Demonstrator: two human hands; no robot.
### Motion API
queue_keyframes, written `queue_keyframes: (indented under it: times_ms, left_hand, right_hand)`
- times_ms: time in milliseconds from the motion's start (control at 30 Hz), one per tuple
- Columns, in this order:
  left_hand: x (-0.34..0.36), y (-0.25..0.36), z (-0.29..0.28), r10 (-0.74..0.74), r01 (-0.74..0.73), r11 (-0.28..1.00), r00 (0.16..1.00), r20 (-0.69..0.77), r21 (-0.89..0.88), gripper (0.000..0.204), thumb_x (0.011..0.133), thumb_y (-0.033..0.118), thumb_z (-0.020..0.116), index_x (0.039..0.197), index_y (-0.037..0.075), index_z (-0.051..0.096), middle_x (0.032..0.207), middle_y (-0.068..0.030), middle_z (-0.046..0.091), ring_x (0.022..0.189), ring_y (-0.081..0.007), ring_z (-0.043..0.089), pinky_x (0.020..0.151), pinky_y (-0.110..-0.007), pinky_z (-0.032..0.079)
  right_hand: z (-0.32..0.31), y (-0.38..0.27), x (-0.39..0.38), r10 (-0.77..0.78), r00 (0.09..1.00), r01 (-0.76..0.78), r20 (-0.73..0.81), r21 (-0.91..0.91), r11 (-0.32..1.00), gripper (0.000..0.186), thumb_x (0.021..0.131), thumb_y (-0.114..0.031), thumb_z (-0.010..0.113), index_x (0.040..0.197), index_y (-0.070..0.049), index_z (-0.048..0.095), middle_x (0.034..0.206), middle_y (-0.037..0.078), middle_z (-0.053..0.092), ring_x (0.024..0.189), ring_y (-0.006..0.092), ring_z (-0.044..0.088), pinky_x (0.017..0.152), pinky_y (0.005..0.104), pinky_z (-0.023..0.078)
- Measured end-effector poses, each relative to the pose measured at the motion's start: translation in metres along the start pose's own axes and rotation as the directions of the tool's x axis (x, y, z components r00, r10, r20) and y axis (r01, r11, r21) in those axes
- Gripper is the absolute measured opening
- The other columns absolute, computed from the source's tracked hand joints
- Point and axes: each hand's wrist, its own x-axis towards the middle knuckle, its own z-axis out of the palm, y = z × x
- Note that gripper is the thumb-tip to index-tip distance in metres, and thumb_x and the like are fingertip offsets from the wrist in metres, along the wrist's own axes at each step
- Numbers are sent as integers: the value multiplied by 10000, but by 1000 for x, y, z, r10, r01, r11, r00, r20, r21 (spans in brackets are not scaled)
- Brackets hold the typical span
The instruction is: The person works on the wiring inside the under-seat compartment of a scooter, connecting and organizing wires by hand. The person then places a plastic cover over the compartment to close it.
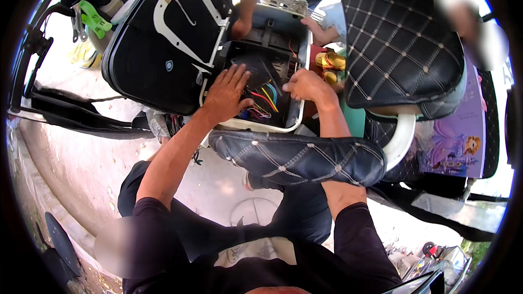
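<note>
My left hand [226, 90] lies with its fingers stretched out on the left side of a black box [256, 54] set inside an open under-seat compartment [299, 118]. Beside its thumb, a bundle of coloured wires [267, 98] spreads over the box, yellow, red, blue and pink among them. At the box's right edge, my right hand [309, 85] has its fingers curled together; whatever is between the fingertips is too small to make out. A dark flat piece [264, 71] lies between the two hands, blurred in part.
The black seat lid [163, 38] stands raised at left. A quilted armrest [294, 158] crosses over my right forearm, and a quilted backrest [403, 38] rises at right. Another person's hands [241, 28] reach in at the far side. Golden shoes [330, 61] show beside the compartment.
</note>
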Motion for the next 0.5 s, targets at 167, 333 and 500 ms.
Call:
queue_keyframes:
  times_ms: [167,333,500]
  left_hand:
    - [1,-3,3,-11,11,1000,999,32,-13,880,969,531,676,1613,-1,400,1701,-241,332,1578,-414,311,1287,-510,249]
    - [11,3,8,-96,96,985,995,-2,143,813,1051,578,533,1671,92,334,1745,-187,267,1609,-377,270,1302,-563,202]
    - [7,-14,67,-12,42,965,993,-115,259,858,954,538,606,1648,95,363,1712,-155,333,1577,-354,330,1292,-553,227]
  right_hand:
    - [-20,47,-104,170,932,14,-322,497,868,252,1024,-279,709,1044,-35,766,876,50,739,776,144,677,712,319,542]
    - [18,130,-194,218,751,46,-623,380,924,298,977,-174,675,1181,32,746,992,177,791,834,241,765,816,391,581]
    - [109,215,-216,428,769,-43,-475,629,776,374,975,-145,689,1280,70,693,1097,201,788,943,266,766,889,378,580]
